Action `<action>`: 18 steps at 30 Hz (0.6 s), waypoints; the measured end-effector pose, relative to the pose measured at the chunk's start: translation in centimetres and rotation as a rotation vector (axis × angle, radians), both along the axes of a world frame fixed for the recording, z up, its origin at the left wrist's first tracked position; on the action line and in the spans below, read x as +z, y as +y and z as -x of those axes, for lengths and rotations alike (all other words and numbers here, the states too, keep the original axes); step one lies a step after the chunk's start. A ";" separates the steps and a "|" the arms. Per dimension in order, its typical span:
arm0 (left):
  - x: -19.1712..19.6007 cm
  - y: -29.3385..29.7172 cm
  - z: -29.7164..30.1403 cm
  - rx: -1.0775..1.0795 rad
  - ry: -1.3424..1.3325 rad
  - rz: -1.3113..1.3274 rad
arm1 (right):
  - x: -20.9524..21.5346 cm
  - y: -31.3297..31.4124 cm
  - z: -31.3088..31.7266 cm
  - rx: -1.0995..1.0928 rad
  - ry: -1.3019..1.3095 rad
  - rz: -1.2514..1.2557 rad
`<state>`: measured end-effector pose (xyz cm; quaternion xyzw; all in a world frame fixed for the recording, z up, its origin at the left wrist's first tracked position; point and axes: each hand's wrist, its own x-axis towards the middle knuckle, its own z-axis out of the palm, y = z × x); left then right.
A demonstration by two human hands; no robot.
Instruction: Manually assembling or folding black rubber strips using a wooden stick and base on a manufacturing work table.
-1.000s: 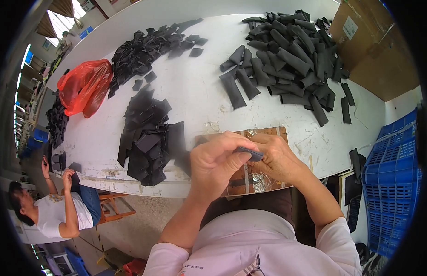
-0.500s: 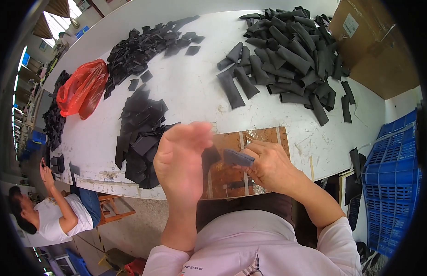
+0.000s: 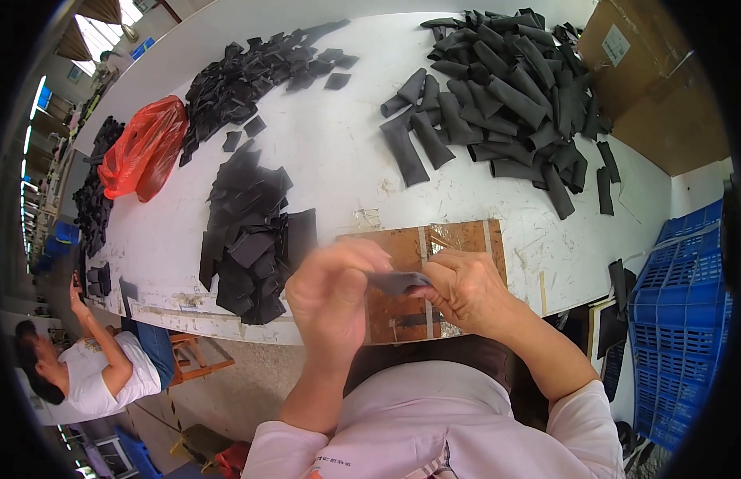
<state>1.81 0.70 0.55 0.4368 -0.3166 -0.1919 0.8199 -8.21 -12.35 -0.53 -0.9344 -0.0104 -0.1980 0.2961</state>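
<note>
Between my two hands stretches a small dark grey piece of soft, thick material [image 3: 398, 282], curved along its length. My left hand [image 3: 330, 291] has its fingers closed on the left end, slightly blurred. At the other end, my right hand [image 3: 470, 291] pinches it between thumb and fingers. Both hands are just above a brown board [image 3: 402, 323] with pale strips across it, at the table's near edge. Left of my left hand lies a pile of flat black pieces [image 3: 247, 239].
Rolled dark tubes [image 3: 506, 96] are heaped at the far right before a cardboard box [image 3: 650, 88]. Small black pieces [image 3: 243, 80] and a red plastic bag [image 3: 147, 148] lie far left. Blue crates [image 3: 677, 319] stand right. Another person [image 3: 107, 359] sits at the left.
My left hand, earlier raised with its fingers apart from the grey piece, has come down and right and taken its left end. My right hand keeps its hold.
</note>
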 end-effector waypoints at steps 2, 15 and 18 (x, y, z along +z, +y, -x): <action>0.2 0.1 0.1 0.012 0.015 -0.007 | 1.1 -0.1 0.4 0.013 0.024 0.008; -6.4 1.7 -2.6 0.435 -0.261 -0.811 | 5.6 -5.6 -2.7 -0.215 -0.168 -0.806; -10.0 1.8 -4.0 0.493 -0.545 -1.216 | 2.3 -4.8 -1.7 -0.399 -0.155 -0.673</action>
